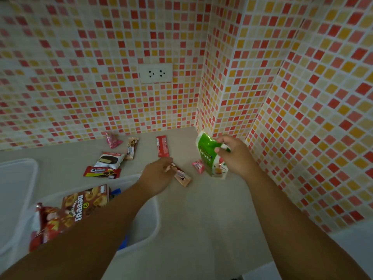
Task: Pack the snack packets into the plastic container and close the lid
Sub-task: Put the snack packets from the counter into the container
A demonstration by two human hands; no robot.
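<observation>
My right hand (235,156) grips a green nuts pouch (210,156), held upright near the tiled corner. My left hand (159,174) pinches the end of a pale pink cookie packet (182,175) lying on the counter. The open translucent plastic container (149,225) sits at the lower left under my left forearm and holds a brown snack box (84,201) and red packets (48,225). Loose on the counter lie a red bar (163,146), a red cream-cookie packet (102,172), a white chocolate-pie packet (110,160), another pink cookie packet (132,148) and two small pink candies (114,140) (198,166).
The container's white lid (14,190) lies flat at the far left. Mosaic-tiled walls close the counter at the back and right, with a white double socket (155,73) on the back wall. A white edge shows at the bottom right.
</observation>
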